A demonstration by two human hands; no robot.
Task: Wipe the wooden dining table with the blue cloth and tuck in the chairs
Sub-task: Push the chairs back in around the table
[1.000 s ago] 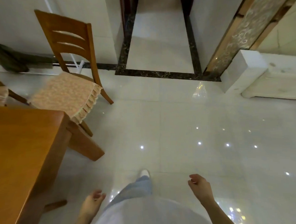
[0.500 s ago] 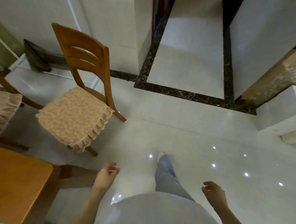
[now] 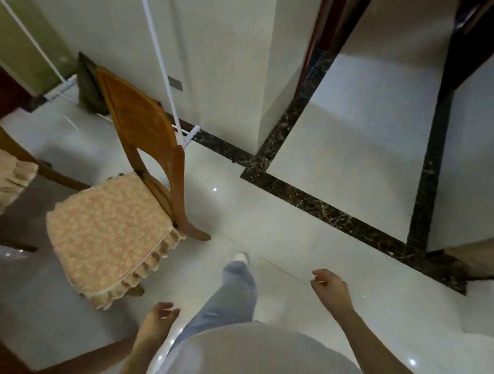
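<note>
The floor [image 3: 274, 242] is glossy white tile carrying small points of reflected light, divided by dark marbled border strips [image 3: 327, 211] that meet at the foot of a cream wall column [image 3: 228, 73]. A thin white pole [image 3: 162, 62] runs down along the wall to the floor. A wooden chair [image 3: 135, 118] stands on the tile left of centre, its backrest toward the column and its seat covered by a frilled floral cushion [image 3: 108, 231]. A second chair [image 3: 2, 185] with a matching cushion is cut off at the left edge. A brown wooden beam [image 3: 77, 364] lies low at the lower left. The left hand [image 3: 158, 320] hangs just beside the near corner of the cushion without touching it, fingers loosely curled, grasping nothing. The right hand [image 3: 329, 287] is raised over bare tile, well apart from the chair, fingers relaxed and empty. A trouser leg [image 3: 234, 296] extends forward between both hands.
</note>
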